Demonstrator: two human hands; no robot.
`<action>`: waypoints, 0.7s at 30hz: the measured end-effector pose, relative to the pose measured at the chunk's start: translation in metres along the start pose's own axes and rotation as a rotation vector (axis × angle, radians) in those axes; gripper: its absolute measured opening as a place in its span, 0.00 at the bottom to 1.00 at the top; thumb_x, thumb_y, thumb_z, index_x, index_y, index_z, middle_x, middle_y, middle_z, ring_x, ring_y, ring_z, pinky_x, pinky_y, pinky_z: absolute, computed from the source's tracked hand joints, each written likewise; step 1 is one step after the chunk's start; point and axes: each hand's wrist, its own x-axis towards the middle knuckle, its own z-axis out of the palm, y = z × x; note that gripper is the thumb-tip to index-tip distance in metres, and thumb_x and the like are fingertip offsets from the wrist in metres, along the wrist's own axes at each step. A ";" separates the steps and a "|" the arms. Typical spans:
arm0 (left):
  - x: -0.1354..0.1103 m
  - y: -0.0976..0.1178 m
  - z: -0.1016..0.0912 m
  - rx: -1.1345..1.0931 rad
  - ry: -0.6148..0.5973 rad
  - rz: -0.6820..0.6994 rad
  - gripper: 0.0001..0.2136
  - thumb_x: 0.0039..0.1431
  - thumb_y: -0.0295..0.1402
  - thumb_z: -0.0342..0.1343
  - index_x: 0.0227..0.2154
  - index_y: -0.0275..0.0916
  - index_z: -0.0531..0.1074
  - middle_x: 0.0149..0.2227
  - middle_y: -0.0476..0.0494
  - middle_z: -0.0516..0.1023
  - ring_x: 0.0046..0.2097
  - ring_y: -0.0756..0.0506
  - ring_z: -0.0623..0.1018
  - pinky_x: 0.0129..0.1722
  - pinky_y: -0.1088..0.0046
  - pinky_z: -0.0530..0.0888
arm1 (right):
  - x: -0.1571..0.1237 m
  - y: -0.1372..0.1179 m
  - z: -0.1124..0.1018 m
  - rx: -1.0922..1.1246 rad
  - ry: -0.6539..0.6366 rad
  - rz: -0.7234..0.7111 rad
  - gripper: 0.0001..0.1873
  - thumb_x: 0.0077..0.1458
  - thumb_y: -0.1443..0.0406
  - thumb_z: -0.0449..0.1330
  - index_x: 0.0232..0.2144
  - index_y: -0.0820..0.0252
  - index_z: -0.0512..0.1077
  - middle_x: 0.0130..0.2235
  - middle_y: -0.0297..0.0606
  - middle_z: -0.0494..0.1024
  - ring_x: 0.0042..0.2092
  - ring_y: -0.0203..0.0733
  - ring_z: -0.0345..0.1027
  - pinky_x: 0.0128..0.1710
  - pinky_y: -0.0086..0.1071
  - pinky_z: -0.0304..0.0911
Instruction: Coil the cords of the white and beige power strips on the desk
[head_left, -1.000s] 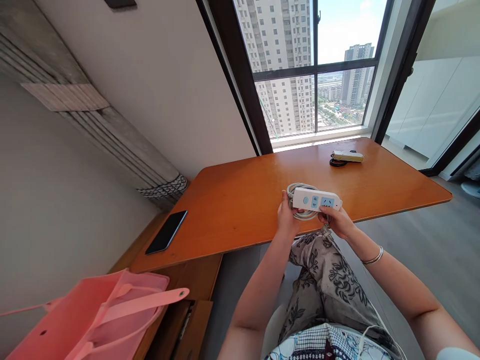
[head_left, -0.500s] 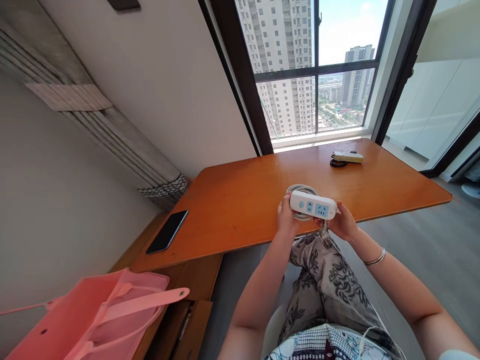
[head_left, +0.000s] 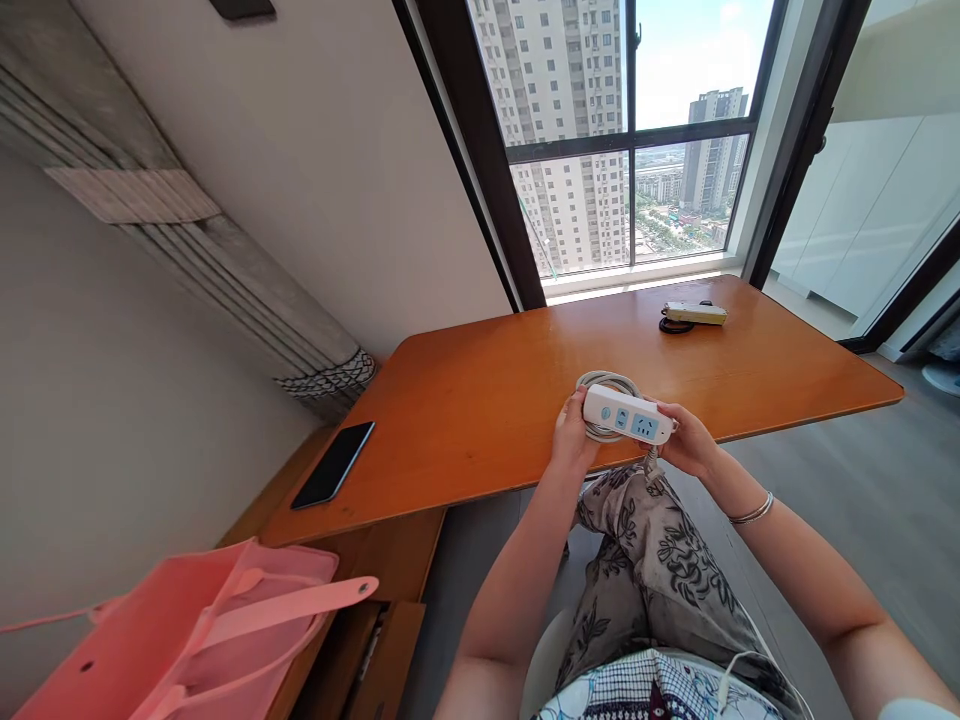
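Note:
A white power strip (head_left: 628, 414) with pale blue socket panels is held up at the table's front edge, its sockets facing me. My left hand (head_left: 574, 434) grips its left end, thumb on top. At the other end my right hand (head_left: 686, 440) closes on the strip, its fingers partly hidden behind. A coiled pale cable (head_left: 609, 378) loops behind the strip, near my left hand. Below the right end hangs the cable's plug (head_left: 651, 464), over my lap.
The orange-brown wooden table (head_left: 480, 400) carries a black tablet or phone (head_left: 334, 465) at its left and another power strip (head_left: 696, 314) with a black cord at the far right. A pink bag (head_left: 180, 620) stands at lower left. A window (head_left: 634, 150) lies beyond.
The power strip has tilted slightly, its right end a little lower. My right hand's fingers have moved up and inward onto that end. The other objects have stayed put.

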 end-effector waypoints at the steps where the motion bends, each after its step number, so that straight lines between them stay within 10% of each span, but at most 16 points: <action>1: 0.000 0.000 0.000 0.001 -0.002 -0.008 0.16 0.46 0.44 0.66 0.30 0.36 0.74 0.25 0.46 0.79 0.26 0.46 0.76 0.27 0.69 0.72 | 0.001 0.000 0.000 0.019 -0.004 0.001 0.20 0.51 0.59 0.62 0.46 0.59 0.73 0.40 0.38 0.81 0.34 0.37 0.73 0.25 0.25 0.66; 10: -0.006 0.002 0.009 -0.021 0.108 0.026 0.14 0.43 0.40 0.67 0.27 0.37 0.72 0.22 0.50 0.76 0.23 0.48 0.75 0.25 0.74 0.69 | 0.007 0.000 -0.004 0.033 -0.084 0.045 0.23 0.46 0.65 0.63 0.48 0.58 0.72 0.43 0.36 0.81 0.39 0.39 0.77 0.37 0.29 0.73; 15: -0.007 -0.001 0.013 -0.046 0.141 0.051 0.11 0.50 0.41 0.63 0.28 0.38 0.73 0.23 0.49 0.78 0.24 0.48 0.76 0.28 0.73 0.71 | 0.004 0.002 -0.012 0.017 -0.104 0.001 0.28 0.53 0.48 0.63 0.50 0.57 0.70 0.49 0.43 0.80 0.51 0.50 0.75 0.48 0.44 0.73; 21: -0.011 -0.004 0.019 -0.085 0.172 0.164 0.10 0.50 0.40 0.62 0.29 0.38 0.74 0.24 0.48 0.79 0.27 0.47 0.78 0.30 0.73 0.72 | -0.003 0.018 -0.015 0.013 -0.212 0.024 0.45 0.35 0.38 0.70 0.52 0.54 0.70 0.55 0.48 0.77 0.58 0.59 0.69 0.52 0.55 0.69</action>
